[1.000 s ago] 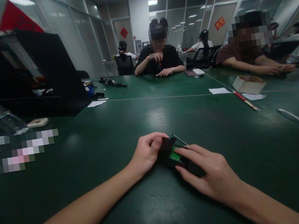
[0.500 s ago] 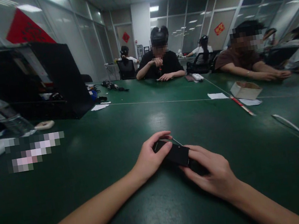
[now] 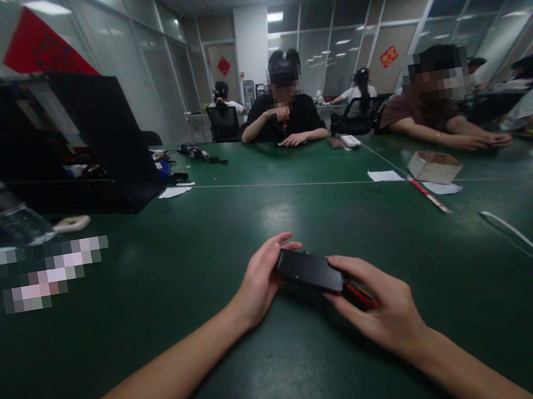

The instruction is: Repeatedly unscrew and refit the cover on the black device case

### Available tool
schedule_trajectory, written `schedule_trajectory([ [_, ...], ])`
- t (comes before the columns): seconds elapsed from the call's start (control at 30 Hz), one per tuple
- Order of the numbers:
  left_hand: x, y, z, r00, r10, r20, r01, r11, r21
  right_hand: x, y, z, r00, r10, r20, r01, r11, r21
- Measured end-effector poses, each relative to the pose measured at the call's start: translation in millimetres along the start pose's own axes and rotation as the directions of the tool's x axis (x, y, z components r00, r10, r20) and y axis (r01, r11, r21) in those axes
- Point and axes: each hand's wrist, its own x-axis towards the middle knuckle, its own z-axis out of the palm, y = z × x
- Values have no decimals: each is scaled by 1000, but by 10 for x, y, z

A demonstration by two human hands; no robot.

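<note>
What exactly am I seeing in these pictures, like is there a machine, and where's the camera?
There's no machine here: these are a person's own bare hands. Every picture comes from one camera worn on the head, looking forward and down. The right hand holds an oblong black case, with what look like red wires at its near right end. The left hand touches the other end; whether it grips is unclear. Farther off on the green tabletop are an open-topped box and a sheet of paper, with a clear plastic bottle at left. Other people sit across the table.
</note>
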Motion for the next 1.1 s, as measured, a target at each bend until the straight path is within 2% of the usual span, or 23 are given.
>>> schedule_trajectory([
  [0.07, 6, -13, 10, 994, -109, 12, 109, 980, -164, 5, 26, -13, 999, -4, -32, 4, 1000, -9],
  [0.13, 9, -28, 12, 987, -161, 11, 160, 970, -184, 6, 55, -20, 1000, -8, -27, 8, 1000, 3],
  [0.23, 13, -45, -5, 991, -127, -38, 124, 990, -74, 16, 78, -20, 999, 25, 21, -26, 999, 44],
  [0.33, 16, -49, -35, 994, -48, -98, 56, 995, 84, 42, 72, -6, 983, 157, 96, -168, 979, 116],
  [0.4, 13, -45, -49, 992, -8, -129, 27, 988, 151, 71, 58, 4, 943, 303, 136, -327, 916, 233],
  [0.5, -1, -38, -50, 988, 62, -140, -29, 975, 222, 125, 23, 0, 833, 506, 224, -552, 730, 404],
  [0.57, -14, -37, -33, 986, 105, -131, -74, 971, 227, 158, -10, -10, 769, 573, 283, -632, 617, 469],
  [0.7, -32, -39, 33, 992, 109, -69, -98, 984, 147, 189, -74, -11, 723, 642, 257, -647, 498, 577],
  [0.83, -25, -21, 75, 995, 32, -91, -18, 987, 157, 210, -98, -5, 696, 659, 284, -676, 468, 569],
  [0.97, -8, -21, 77, 993, 20, -112, -6, 993, 122, 220, -102, -1, 668, 663, 338, -707, 424, 566],
  [1.1, -11, -103, 120, 995, -19, -101, 11, 997, -75, 175, -129, 83, 652, 698, 295, -674, 356, 648],
])
